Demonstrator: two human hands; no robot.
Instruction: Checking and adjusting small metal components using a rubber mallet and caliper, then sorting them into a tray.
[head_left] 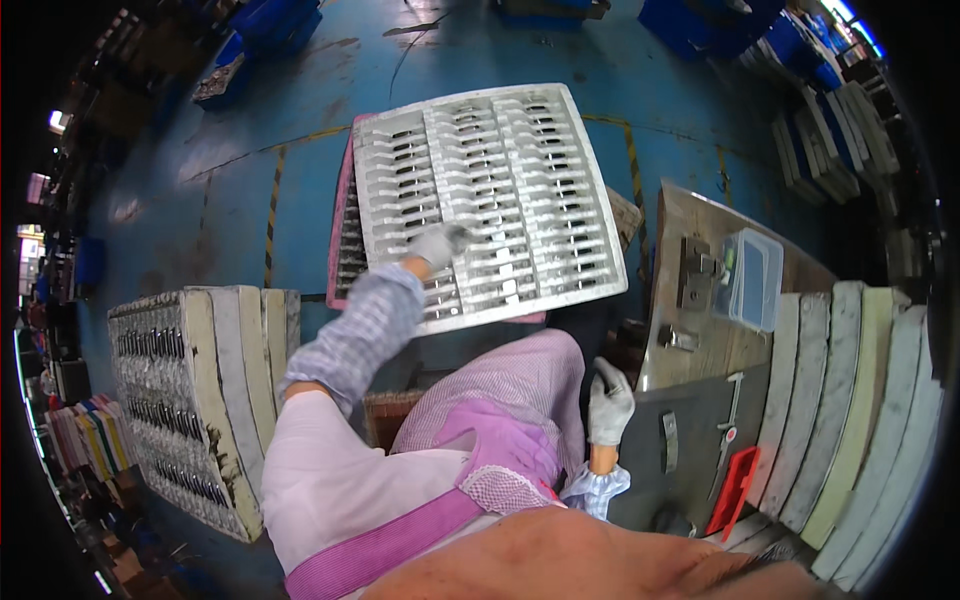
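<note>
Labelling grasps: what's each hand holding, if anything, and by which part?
Left hand, blurred over the white tray: cannot tell if it holds anything. Right hand: no held thing visible.

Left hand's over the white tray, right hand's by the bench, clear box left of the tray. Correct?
No: the head view shows the clear box right of the white tray. The left hand is over the tray, the right hand by the bench.

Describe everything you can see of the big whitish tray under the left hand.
The whitish tray is roughly square with rounded corners and looks like moulded plastic or foam. Three columns of narrow recesses cross it, showing dark slits. Grey smudges mark it. It lies askew over a pink-edged tray. The gloved left hand is over its left-hand part, too blurred to confirm contact.
</note>
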